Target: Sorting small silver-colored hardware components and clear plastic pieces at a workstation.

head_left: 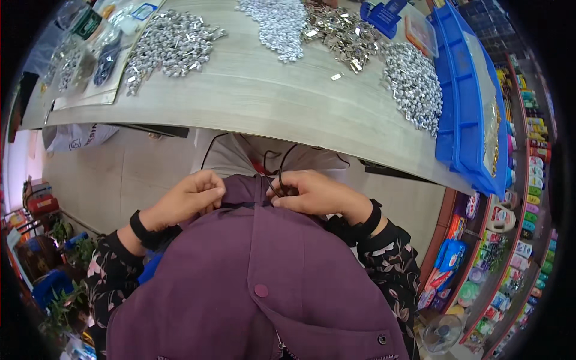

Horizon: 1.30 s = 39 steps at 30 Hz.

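I am wearing a purple jacket point(219, 270) with a zipper and snap buttons over a dark floral sleeved top. At its lower edge my left hand point(197, 197) is closed, its fingertips pinched against the purple hem. To its right, my right hand point(315, 193) is curled at the other side of the jacket's front strip. A thin black cord point(281, 171) loops up from the fingers of that hand. Both hands are in front of my waist, below the table's near edge. The fingertips are partly hidden.
On the pale table point(240, 96) lie piles of small silvery pieces point(174, 45), white pieces point(279, 30) and metal clips point(345, 39). A blue compartment tray point(459, 102) stands at the right edge. Shelves of packaged goods point(531, 180) line the right; a plastic bag point(81, 137) hangs below left.
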Each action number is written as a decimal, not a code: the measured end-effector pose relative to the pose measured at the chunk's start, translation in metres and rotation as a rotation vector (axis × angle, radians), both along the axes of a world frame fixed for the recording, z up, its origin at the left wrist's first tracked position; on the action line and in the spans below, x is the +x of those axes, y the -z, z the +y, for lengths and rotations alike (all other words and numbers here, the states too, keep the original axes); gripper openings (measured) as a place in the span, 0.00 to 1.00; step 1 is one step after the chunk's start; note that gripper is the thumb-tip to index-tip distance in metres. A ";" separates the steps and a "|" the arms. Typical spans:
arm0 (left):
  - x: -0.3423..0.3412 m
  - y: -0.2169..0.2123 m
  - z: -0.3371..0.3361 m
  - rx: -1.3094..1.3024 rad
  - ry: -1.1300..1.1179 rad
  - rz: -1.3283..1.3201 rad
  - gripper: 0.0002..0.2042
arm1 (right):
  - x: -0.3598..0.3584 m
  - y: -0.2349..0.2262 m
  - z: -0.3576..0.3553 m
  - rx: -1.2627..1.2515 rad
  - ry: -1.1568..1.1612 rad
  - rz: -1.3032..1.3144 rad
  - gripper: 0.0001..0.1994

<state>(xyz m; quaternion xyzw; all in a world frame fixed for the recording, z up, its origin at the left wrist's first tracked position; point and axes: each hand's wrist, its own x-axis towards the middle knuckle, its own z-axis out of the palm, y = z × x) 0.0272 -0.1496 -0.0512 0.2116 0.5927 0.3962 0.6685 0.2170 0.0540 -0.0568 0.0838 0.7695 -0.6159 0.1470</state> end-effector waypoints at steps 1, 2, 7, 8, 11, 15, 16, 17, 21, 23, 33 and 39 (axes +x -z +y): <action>0.000 0.002 0.001 0.025 0.025 0.012 0.04 | -0.009 -0.009 0.002 0.023 -0.078 -0.027 0.12; 0.000 0.002 0.004 0.053 0.057 0.025 0.04 | -0.017 -0.019 0.004 0.049 -0.149 -0.052 0.12; 0.001 -0.020 0.023 0.161 -0.122 0.051 0.06 | -0.047 -0.021 -0.006 0.086 -0.275 0.009 0.13; 0.003 -0.020 0.032 0.320 -0.185 0.141 0.06 | -0.053 -0.019 -0.010 0.090 -0.279 0.010 0.13; 0.006 -0.022 0.052 0.633 -0.314 0.329 0.06 | -0.067 -0.017 -0.024 0.236 -0.418 0.135 0.13; -0.001 -0.015 0.069 0.694 0.116 0.779 0.06 | -0.066 -0.007 -0.027 0.059 -0.341 0.197 0.14; -0.007 -0.020 0.064 0.654 0.215 0.781 0.06 | -0.064 -0.009 -0.024 0.058 -0.339 0.194 0.14; -0.013 -0.020 0.060 0.616 0.318 0.774 0.06 | -0.058 -0.013 -0.016 0.041 -0.327 0.135 0.14; -0.021 -0.007 0.025 0.472 0.581 0.766 0.05 | -0.036 -0.021 0.008 -0.025 -0.240 0.007 0.13; -0.022 -0.005 0.009 0.464 0.520 0.709 0.06 | -0.025 -0.018 0.013 -0.094 -0.106 -0.033 0.13; -0.022 -0.048 -0.029 0.369 0.408 0.665 0.09 | 0.018 0.005 0.026 -0.101 -0.036 -0.467 0.17; -0.012 -0.037 -0.043 0.259 0.288 0.593 0.09 | -0.006 0.016 0.012 0.092 -0.025 -0.270 0.24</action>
